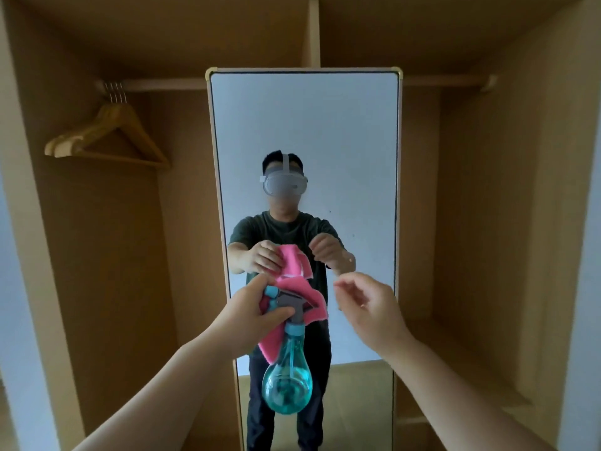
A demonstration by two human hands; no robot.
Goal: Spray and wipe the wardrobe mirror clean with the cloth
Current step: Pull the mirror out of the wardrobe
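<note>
1. Pink cloth (317, 304) is bunched against the head of the teal spray bottle (286, 385). Both are gripped by the left hand (250, 314), fingers curled round the bottle neck with the cloth trapped under them; the bottle hangs bulb-down.
2. Right hand (370, 307) is just beside the bottle, not touching it, fingers loosely curled and holding nothing.
3. Progress: looks like the very start. No mist, drips or wipe streaks show on the glass, so spraying and wiping are both left (no finger clearly on the trigger).
4. Mirror (325, 125) stands tall and upright with a pale frame, mid-way in the open wooden wardrobe (487, 190). The glass is mostly clear, with a few tiny specks right of the reflection.
5. Wooden hangers (107, 138) hang on the left rail.
</note>
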